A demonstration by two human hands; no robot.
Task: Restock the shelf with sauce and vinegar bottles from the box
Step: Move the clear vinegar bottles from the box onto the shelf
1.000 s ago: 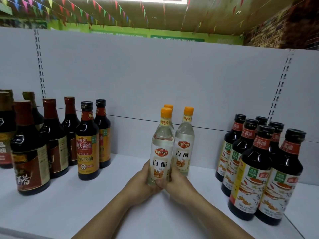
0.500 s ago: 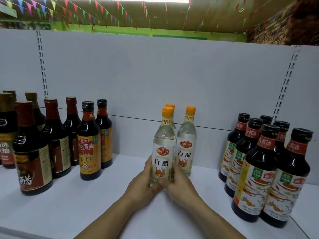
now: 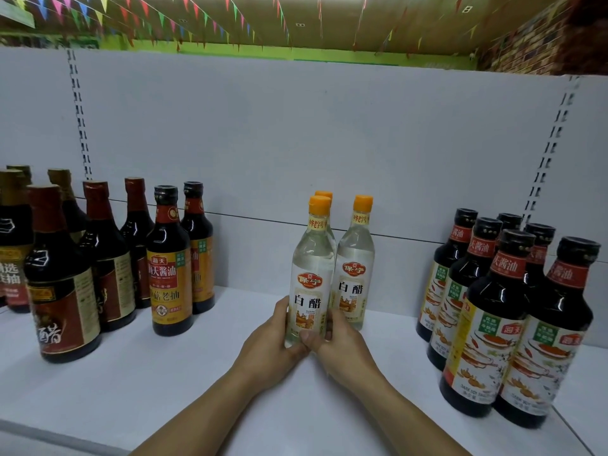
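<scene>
Both hands were on it! The left hand (image 3: 271,345) and the right hand (image 3: 343,347) came in from below and met at the foot of the front vinegar bottle (image 3: 311,278), a clear one with an orange cap, standing upright at the middle of the white shelf (image 3: 184,396). The left fingers curled round its left side, and the right fingers wrapped the other side, slipped in between it and its neighbour. The two thumbs met low across the label, clamped firm. The hands covered the base, so it probably sat on the shelf, but I could not tell for sure.

Just to its right stood the second vinegar bottle (image 3: 356,274), close alongside, and the third vinegar bottle (image 3: 324,194) hid straight behind the front one, showing only its cap. Well off to the right was a tight cluster of soy sauce bottles (image 3: 493,324) with black caps. Off to the left was a row of dark bottles (image 3: 169,268) with red and yellow labels. A plain grey back panel (image 3: 296,143) rose behind them all, with coloured pennants (image 3: 210,21) strung overhead.
</scene>
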